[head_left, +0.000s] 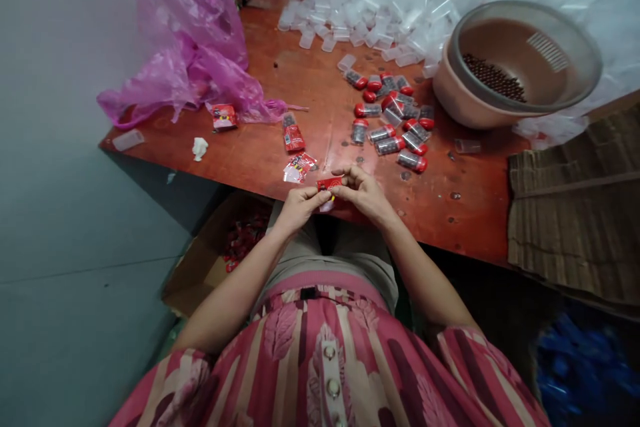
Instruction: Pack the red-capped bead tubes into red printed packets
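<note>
At the front edge of the red-brown table, a small red printed sleeve (329, 183) is held between both hands. My left hand (301, 205) pinches its left side with thumb and fingers. On its right side, my right hand (364, 193) grips it, thumb pressed against it. Just beyond lie several flat printed sleeves (300, 167) in a loose pile. Behind them is a clear vial (293, 133) partly inside a red sleeve. To the right, several clear vials with red caps (390, 145), filled with dark beads, lie scattered.
Nested bowls (520, 60) hold dark beads at the right. Many clear empty vials (360, 13) are heaped at the back. A pink plastic bag (185, 47) lies at the left. Stacked cardboard (575, 213) borders the right; an open carton (200, 273) with red packets sits below the table.
</note>
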`<state>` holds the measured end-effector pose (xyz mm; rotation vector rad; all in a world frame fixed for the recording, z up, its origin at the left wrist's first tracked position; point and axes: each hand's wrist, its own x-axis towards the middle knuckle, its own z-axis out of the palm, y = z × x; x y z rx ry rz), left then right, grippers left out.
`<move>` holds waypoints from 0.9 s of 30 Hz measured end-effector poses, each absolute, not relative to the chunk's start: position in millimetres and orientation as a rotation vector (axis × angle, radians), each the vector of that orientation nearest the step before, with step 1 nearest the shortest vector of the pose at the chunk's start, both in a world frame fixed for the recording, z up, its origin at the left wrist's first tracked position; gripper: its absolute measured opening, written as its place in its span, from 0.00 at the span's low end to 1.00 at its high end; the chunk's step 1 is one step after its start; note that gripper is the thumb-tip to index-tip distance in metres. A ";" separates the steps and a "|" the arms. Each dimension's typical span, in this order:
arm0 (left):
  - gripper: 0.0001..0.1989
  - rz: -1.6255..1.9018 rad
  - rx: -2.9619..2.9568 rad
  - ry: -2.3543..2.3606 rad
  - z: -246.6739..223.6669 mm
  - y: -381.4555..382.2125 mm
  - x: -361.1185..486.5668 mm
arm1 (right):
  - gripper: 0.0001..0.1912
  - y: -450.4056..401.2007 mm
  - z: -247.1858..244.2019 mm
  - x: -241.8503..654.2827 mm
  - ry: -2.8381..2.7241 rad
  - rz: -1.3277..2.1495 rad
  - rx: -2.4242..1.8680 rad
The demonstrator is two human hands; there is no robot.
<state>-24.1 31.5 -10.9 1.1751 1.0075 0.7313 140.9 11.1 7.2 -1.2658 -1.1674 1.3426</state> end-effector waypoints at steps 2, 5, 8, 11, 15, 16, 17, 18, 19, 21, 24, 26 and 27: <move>0.19 0.694 1.163 1.004 -11.5 30.5 -20.8 | 0.19 9.2 8.9 148.0 -1.263 1.269 -1.348; 0.18 0.711 1.059 1.034 -11.0 25.6 -15.2 | 0.19 9.6 13.6 168.0 -1.411 0.961 -1.685; 0.17 0.785 0.934 1.110 -8.6 20.1 -10.7 | 0.24 15.8 21.4 198.4 -1.367 0.379 -2.234; 0.16 0.840 0.842 1.155 -4.6 17.2 -8.3 | 0.27 24.8 25.9 225.1 -1.251 0.049 -2.606; 0.16 0.863 0.664 1.120 0.0 17.5 -9.6 | 0.24 25.6 18.9 239.3 -1.341 -0.052 -2.680; 0.16 0.869 0.614 1.107 0.4 18.0 -10.6 | 0.21 22.5 15.0 241.2 -1.407 -0.058 -2.637; 0.16 0.877 0.563 1.093 0.3 18.5 -11.5 | 0.19 18.6 10.5 243.6 -1.478 -0.058 -2.580; 0.16 0.887 0.510 1.074 0.0 18.9 -12.2 | 0.16 14.1 5.9 246.9 -1.544 -0.052 -2.510; 0.16 0.900 0.456 1.052 -0.5 19.3 -12.6 | 0.15 9.4 1.3 251.3 -1.594 -0.043 -2.431; 0.14 0.928 0.345 1.010 -1.5 19.9 -11.8 | 0.17 0.7 -6.2 261.5 -1.602 -0.024 -2.299; 0.10 0.953 0.188 0.970 -1.2 21.2 -8.0 | 0.27 -10.0 -9.7 268.5 -1.434 0.035 -2.271; 0.09 0.965 0.099 0.960 -0.4 22.3 -5.2 | 0.27 -17.8 -5.8 257.3 -1.279 0.177 -2.238; 0.09 0.973 0.063 0.957 -0.1 22.8 -4.0 | 0.25 -22.6 -2.2 245.9 -1.194 0.289 -2.164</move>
